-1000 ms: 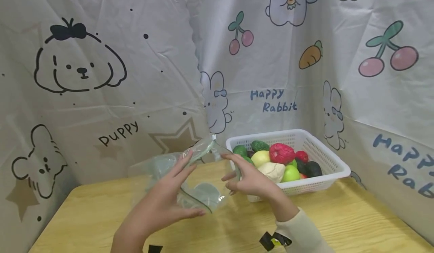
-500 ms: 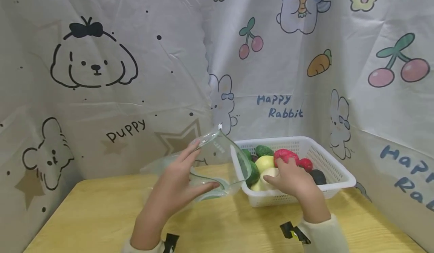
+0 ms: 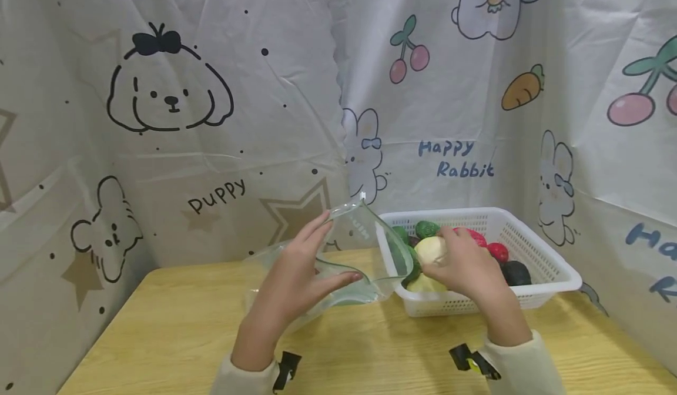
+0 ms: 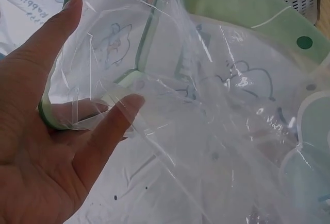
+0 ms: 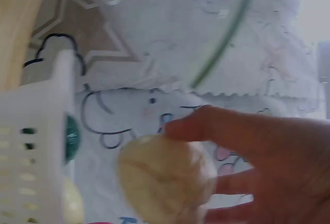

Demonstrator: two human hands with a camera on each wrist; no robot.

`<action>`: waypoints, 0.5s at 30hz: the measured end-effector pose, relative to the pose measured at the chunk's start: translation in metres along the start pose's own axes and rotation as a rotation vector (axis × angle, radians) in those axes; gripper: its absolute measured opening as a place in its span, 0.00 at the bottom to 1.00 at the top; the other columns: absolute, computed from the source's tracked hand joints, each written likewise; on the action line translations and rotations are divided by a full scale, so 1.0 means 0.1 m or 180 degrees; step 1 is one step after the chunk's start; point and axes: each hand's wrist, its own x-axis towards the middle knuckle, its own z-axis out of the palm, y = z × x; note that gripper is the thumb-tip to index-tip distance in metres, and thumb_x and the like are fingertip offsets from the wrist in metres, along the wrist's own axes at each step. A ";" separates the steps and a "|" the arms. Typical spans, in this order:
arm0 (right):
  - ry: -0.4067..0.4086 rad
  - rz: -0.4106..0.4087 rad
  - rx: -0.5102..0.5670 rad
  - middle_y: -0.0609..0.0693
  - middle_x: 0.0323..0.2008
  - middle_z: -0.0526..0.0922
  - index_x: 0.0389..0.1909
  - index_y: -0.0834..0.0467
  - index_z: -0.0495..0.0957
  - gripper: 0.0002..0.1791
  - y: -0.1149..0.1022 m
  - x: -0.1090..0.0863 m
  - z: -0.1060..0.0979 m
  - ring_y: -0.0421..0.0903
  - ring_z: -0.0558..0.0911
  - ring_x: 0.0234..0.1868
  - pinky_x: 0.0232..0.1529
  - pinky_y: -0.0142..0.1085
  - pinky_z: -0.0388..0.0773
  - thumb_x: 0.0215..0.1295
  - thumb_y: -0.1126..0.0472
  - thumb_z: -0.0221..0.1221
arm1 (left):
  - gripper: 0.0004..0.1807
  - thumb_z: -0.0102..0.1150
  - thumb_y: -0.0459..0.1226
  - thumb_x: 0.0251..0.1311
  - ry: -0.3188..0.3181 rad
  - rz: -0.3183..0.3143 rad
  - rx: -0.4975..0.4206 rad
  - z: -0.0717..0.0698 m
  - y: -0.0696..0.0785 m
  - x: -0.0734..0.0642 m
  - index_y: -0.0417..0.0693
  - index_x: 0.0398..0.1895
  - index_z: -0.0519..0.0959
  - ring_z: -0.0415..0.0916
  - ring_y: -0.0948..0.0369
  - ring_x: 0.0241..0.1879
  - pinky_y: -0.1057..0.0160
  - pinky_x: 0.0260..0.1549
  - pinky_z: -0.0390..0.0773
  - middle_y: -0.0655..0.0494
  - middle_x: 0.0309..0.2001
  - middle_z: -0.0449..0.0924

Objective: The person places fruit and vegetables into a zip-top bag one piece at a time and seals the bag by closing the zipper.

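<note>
My left hand [image 3: 296,283] holds up a clear zip bag [image 3: 346,239] with green edging, its mouth spread towards the right. In the left wrist view the bag's green rim [image 4: 139,54] runs between spread fingers, and the thumb lies against the plastic. My right hand [image 3: 471,263] grips a cream-coloured, lumpy, rounded piece of produce [image 3: 431,249] over the near left part of the white basket [image 3: 560,283]. In the right wrist view the cream piece [image 5: 162,177] is raised beside the basket wall, thumb on top and fingers behind it.
Inside the basket lie a dark green avocado-like piece [image 3: 427,228], a pale yellow piece [image 3: 425,284], a small red one [image 3: 498,251] and a black one [image 3: 515,273]. A wooden table [image 3: 180,324] carries the basket. A printed white curtain [image 3: 285,130] hangs behind.
My right hand has left the bag's edge, reached into the basket and lifted the cream piece. My left hand keeps hold of the bag, its mouth now turned towards the basket.
</note>
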 end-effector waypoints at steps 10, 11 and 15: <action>0.0674 -0.1645 0.1266 0.55 0.76 0.57 0.68 0.51 0.69 0.44 -0.25 -0.12 -0.15 0.52 0.84 0.52 0.50 0.44 0.86 0.49 0.65 0.79 | 0.52 0.78 0.55 0.48 0.0276 0.0217 -0.0197 -0.03 0.08 -0.03 0.45 0.75 0.67 0.80 0.64 0.30 0.73 0.27 0.82 0.50 0.77 0.60; 0.0631 -0.1717 0.1276 0.55 0.75 0.58 0.68 0.51 0.70 0.44 -0.27 -0.12 -0.14 0.50 0.84 0.50 0.51 0.44 0.85 0.49 0.65 0.79 | 0.52 0.79 0.54 0.47 0.0324 0.0238 -0.0192 -0.04 0.08 -0.03 0.44 0.74 0.68 0.81 0.62 0.34 0.73 0.27 0.82 0.50 0.77 0.60; 0.0497 -0.1869 0.1202 0.54 0.73 0.64 0.69 0.53 0.70 0.43 -0.31 -0.12 -0.09 0.46 0.84 0.49 0.53 0.46 0.85 0.51 0.62 0.79 | 0.51 0.81 0.51 0.45 0.0450 0.0305 -0.0122 -0.09 0.10 -0.02 0.42 0.72 0.70 0.81 0.54 0.50 0.75 0.26 0.81 0.48 0.76 0.63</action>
